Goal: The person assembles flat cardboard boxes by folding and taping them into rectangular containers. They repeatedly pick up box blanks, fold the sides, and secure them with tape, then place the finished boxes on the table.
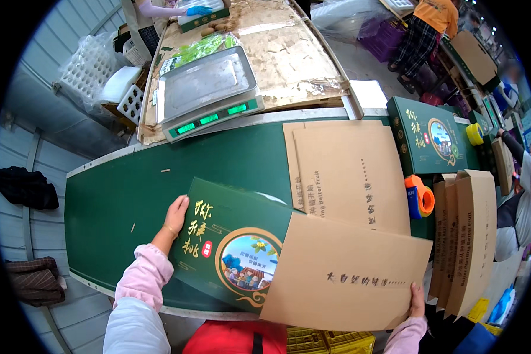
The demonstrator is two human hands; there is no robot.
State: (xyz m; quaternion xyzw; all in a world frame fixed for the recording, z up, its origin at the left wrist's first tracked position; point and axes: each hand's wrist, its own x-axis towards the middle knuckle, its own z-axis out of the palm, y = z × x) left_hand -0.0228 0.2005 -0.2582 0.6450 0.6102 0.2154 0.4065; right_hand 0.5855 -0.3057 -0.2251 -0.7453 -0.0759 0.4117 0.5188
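Note:
A green printed gift box (236, 236) with gold lettering and a round picture lies at a slant on the green work surface. My left hand (176, 215) grips its upper left edge, fingers pressed together against the side. The right part of the box is hidden by a brown cardboard carton sleeve (342, 265). Whether the box is inside this sleeve or only under it, I cannot tell. My right hand (417, 302) holds the sleeve's right end near the lower corner, with some fingers hidden beyond the edge.
Flat brown cartons (348, 159) lie just behind the sleeve. An orange and blue tape dispenser (419, 197), upright cartons (469, 236) and another green box (425, 135) stand to the right. A digital scale (209, 88) stands behind. Co-workers (428, 35) are farther off.

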